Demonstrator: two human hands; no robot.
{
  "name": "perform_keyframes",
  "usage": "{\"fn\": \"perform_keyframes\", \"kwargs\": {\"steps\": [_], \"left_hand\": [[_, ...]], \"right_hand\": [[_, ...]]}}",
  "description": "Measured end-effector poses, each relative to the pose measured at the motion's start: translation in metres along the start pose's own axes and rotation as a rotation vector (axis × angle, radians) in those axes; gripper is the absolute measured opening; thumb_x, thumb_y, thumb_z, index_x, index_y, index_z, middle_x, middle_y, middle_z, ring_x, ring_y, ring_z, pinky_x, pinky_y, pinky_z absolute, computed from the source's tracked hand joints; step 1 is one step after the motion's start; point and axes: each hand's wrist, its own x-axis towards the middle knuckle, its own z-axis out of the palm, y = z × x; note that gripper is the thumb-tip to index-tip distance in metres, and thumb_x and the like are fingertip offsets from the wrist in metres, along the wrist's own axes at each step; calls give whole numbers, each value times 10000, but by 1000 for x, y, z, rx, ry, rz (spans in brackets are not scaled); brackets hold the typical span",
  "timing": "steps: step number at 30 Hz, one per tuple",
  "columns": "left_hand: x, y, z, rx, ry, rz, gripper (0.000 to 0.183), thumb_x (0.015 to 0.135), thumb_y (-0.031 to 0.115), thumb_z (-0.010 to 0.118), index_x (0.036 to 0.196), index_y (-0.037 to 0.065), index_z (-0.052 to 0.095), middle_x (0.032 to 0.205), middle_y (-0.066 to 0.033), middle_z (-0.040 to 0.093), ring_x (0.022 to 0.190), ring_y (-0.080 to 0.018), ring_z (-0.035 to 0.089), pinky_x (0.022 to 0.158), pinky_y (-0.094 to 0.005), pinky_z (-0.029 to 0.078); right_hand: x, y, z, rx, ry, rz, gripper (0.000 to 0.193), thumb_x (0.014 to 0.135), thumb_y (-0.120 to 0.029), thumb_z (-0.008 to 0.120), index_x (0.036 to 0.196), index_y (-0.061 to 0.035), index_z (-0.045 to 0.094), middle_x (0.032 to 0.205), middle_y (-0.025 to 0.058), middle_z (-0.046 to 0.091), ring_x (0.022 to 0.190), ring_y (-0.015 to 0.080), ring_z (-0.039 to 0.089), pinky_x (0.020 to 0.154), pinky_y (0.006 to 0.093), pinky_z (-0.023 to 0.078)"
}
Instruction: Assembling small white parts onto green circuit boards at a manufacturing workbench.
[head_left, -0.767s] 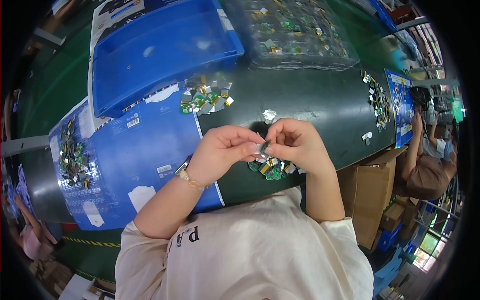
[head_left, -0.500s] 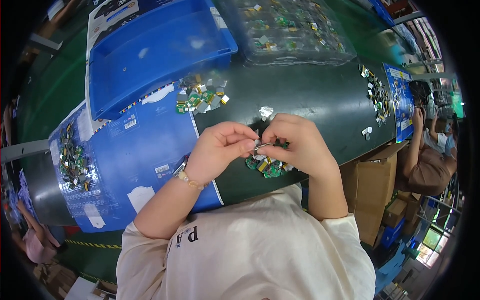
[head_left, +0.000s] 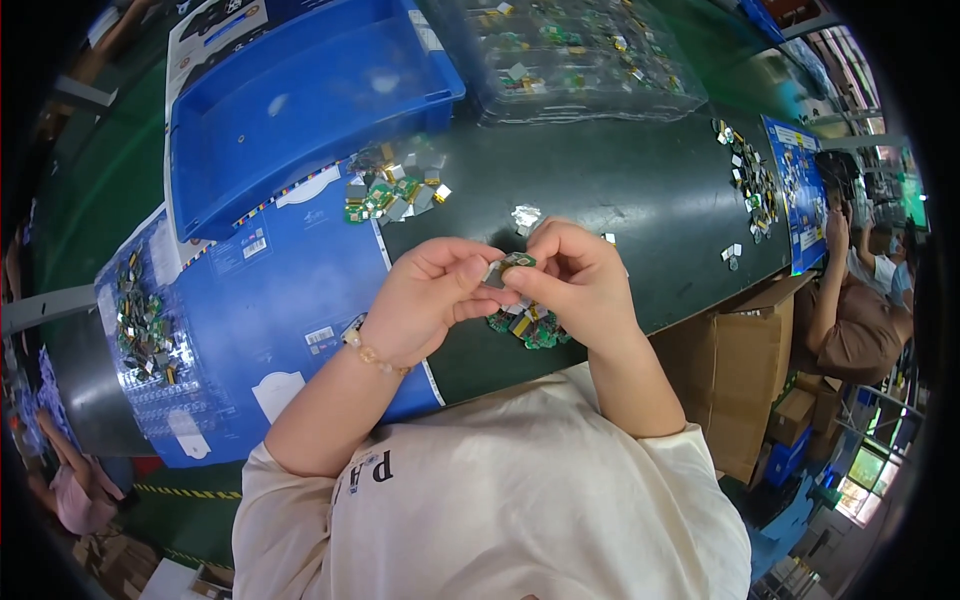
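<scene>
Left fingers (head_left: pixel 468 274) and right fingers (head_left: pixel 528 284) pinch 1 circuit board (head_left: pixel 516 261) between them.

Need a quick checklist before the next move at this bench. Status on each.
1. Small board in hand: ok, fingers of the left hand and right hand are on it.
2. One hand free: not ok, both are occupied.
3. Board undamaged: cannot tell, too small and partly covered by fingers.
4. Near pile of boards sorted: not ok, jumbled and partly hidden by the right hand.
5. Bench beyond the hands free of loose bits: not ok, a shiny silver piece lies there.
</scene>
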Motion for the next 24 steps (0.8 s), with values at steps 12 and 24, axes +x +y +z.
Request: {"fn": "perform_keyframes", "kwargs": {"steps": [12, 24], "left_hand": [[3, -2, -3, 28, 59, 18, 198, 937, 142, 463, 1076, 29, 547, 961, -107, 629, 839, -203, 653, 706, -261, 556], [4, -4, -2, -4, 94, 4, 211, 927, 183, 501, 1066, 39, 568, 926, -68, 634, 816, -145, 642, 716, -243, 531]], "right_hand": [[4, -4, 2, -520, 91, -260, 188, 662, -56, 755, 686, -41, 568, 704, 1, 548, 584, 60, 430, 505, 199, 327], [3, 7, 3, -480, 134, -227, 179, 695, -60, 738, 691, -36, 561, 699, -12, 524, 569, 41, 409, 488, 195, 312]]}}
